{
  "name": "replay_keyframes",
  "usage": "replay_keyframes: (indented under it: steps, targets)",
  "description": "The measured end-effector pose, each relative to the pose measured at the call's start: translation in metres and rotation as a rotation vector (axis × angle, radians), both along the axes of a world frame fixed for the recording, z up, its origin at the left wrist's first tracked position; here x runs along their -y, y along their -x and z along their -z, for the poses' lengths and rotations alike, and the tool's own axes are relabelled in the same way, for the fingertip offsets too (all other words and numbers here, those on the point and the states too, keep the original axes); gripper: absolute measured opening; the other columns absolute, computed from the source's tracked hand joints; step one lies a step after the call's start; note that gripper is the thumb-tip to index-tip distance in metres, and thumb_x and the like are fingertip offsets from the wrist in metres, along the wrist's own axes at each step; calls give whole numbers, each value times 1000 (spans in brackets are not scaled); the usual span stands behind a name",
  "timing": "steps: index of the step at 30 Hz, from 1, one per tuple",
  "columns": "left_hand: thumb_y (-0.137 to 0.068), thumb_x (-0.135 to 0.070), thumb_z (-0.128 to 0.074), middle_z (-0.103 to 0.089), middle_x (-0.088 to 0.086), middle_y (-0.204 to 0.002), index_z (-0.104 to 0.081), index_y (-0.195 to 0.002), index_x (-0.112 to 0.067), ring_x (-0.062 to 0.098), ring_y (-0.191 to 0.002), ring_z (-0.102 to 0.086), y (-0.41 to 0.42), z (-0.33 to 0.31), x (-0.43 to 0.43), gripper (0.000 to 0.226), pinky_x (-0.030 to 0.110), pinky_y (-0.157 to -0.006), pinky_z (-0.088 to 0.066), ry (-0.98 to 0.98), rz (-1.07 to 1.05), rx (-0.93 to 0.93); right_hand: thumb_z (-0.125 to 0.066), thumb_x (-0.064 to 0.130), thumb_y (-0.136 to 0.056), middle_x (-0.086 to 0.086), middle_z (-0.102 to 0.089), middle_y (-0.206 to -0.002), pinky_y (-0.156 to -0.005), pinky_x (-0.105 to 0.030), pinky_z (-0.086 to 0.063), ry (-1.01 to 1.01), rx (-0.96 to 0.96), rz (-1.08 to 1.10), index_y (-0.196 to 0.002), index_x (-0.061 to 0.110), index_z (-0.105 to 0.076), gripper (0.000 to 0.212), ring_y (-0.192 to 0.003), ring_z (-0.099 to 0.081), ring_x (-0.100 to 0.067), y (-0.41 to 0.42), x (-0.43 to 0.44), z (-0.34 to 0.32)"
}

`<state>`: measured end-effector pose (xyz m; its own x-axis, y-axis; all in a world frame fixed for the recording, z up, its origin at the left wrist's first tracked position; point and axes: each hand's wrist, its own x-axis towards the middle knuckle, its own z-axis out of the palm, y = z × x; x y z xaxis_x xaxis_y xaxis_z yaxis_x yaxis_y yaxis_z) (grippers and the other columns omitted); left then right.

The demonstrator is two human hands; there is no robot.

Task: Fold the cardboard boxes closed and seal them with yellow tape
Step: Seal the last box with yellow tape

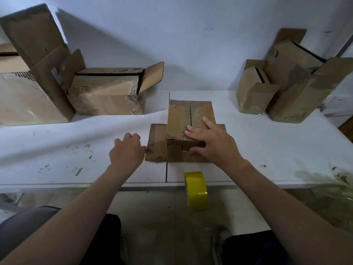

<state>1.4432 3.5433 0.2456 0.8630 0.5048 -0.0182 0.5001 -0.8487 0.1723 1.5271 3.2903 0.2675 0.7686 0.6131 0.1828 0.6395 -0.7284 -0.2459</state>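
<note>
A small cardboard box (181, 119) sits at the middle of the white table (267, 142), its top flaps folded shut along a centre seam. One flap (156, 143) lies flat on the table at the box's left. My right hand (212, 142) rests on the box's near right corner, fingers flat on top and thumb against the front face. My left hand (127, 151) hovers just left of the flat flap with fingers loosely curled, holding nothing. A roll of yellow tape (196, 191) stands on edge at the table's front edge, below the box.
Two larger open boxes (107, 92) stand at the back left against the wall. A cluster of open boxes (286, 88) stands at the back right. The table surface is scuffed with marks. My knees and the floor show below the table edge.
</note>
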Motion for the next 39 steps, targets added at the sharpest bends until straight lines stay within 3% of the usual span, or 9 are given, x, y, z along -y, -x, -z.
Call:
replay_keyframes:
  steps: [3,8,12,19,22,25,30,35,39]
  targets:
    - [-103,-39,-52,-53,2,-136,-57,-133,-23,39,-124,-42,-4,20,-19,35,44,-82,-43,39,21,-102,-71,52,-87,30,-42,-150,-108,-47,-43,-6,-12,3,-144,50,-47,61,-154,-15,-15,0,0,-1]
    - [-96,-39,-65,-60,4,-117,-70,-122,-23,36,-116,-48,-4,30,-24,31,38,-73,-41,74,3,-19,-71,51,-88,28,-42,-151,-111,-49,-39,-9,-37,-3,-144,48,-47,62,-154,-15,-17,1,1,-3]
    - [-93,-48,-66,-69,2,-90,-75,-92,-19,29,-97,-60,-4,15,-21,30,36,-71,-48,135,-14,31,-72,50,-87,26,-42,-152,-117,-52,-30,-1,-44,-19,-145,46,-47,63,-154,-17,-21,0,2,-6]
    - [-90,-51,-68,-67,-15,-84,-70,-89,-29,8,-81,-59,9,-56,1,22,28,-71,-39,214,132,437,-76,47,-85,17,-45,-153,-123,-52,-12,-64,-18,-70,-145,37,-52,65,-154,-19,-26,0,6,-10]
    - [-89,-49,-72,-67,-20,-84,-69,-89,-32,-1,-81,-58,15,-73,26,17,18,-68,-38,275,288,509,-77,47,-83,15,-47,-151,-123,-54,-16,-74,-7,-93,-140,36,-57,62,-153,-23,-26,2,7,-14]
    - [-89,-49,-71,-68,-15,-86,-73,-93,-26,4,-84,-60,16,-75,49,23,23,-72,-46,359,434,538,-75,48,-85,16,-51,-148,-120,-54,-25,-38,1,-80,-134,38,-63,51,-149,-31,-26,3,7,-15]
    - [-92,-46,-67,-65,-19,-88,-67,-102,-28,-1,-82,-61,13,-60,77,21,21,-72,-53,447,611,360,-74,38,-89,10,-66,-133,-97,-45,-40,-127,71,-78,-123,35,-72,34,-123,-50,-28,5,6,-13]
    - [-90,-48,-69,-72,-12,-85,-67,-98,-27,7,-75,-65,10,-49,79,23,31,-75,-53,405,577,387,-78,23,-88,9,-75,-107,-91,-36,-45,-201,-54,-311,-119,26,-74,31,-99,-63,-14,2,10,-27]
    - [-88,-41,-73,-74,-10,-93,-67,-97,-28,12,-83,-66,4,-48,79,17,32,-73,-54,390,525,362,-79,40,-83,19,-71,-107,-90,-32,-46,-153,-134,-372,-120,35,-70,39,-98,-60,-5,2,18,-38]
